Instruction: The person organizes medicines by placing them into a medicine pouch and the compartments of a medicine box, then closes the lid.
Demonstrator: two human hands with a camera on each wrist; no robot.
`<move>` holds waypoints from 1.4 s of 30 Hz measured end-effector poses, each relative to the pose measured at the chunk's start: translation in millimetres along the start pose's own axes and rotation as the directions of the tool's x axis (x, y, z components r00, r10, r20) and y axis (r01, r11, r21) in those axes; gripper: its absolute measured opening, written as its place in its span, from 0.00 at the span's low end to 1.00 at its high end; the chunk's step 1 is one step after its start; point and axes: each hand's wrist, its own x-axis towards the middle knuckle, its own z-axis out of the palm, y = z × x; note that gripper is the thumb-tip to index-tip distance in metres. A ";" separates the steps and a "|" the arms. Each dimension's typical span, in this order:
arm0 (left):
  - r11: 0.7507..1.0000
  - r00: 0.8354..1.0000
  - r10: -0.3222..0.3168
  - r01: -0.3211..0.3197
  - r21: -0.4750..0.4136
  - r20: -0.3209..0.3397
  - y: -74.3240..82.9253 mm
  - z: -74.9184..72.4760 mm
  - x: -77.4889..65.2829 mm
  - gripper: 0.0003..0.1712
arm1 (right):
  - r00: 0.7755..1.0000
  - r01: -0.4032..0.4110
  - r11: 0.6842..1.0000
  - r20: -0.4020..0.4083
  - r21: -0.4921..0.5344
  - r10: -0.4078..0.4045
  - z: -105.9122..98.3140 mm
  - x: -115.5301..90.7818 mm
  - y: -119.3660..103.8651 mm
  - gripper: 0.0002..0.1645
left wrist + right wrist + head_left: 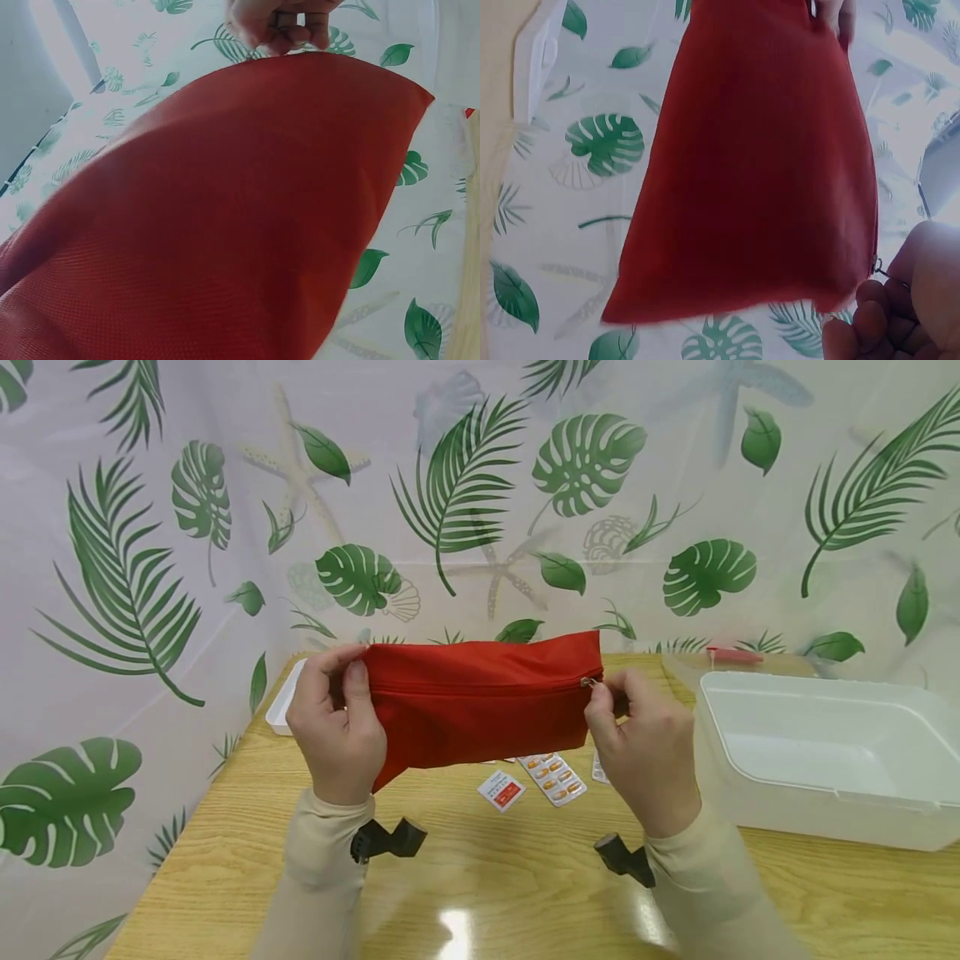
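A red zippered pouch [480, 718] is held up above the wooden table, its zipper running lengthwise across the side that faces me. My left hand [341, 727] grips the pouch's left end, thumb on the front and fingers behind. At the right end, my right hand [645, 739] pinches the metal zipper pull [590, 682] between thumb and fingers. The zipper looks closed along its length, with the slider at the right end. In the right wrist view the pull [877, 265] shows beside the curled fingers. What the pouch contains is hidden.
Beneath the pouch on the table [480, 893] lie a blister pack of orange capsules [553, 777] and a small white-and-red packet [502, 790]. A large translucent bin [832, 785] stands at the right. A white tray [281, 706] sits behind my left hand, and a leaf-patterned curtain [480, 510] hangs behind.
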 end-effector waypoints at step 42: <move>0.990 0.992 -0.120 0.115 -0.082 -0.050 -6.2 6.7 -6.7 0.08 | 0.957 -0.285 0.699 0.154 0.656 0.246 1.0 2.0 -0.5 0.11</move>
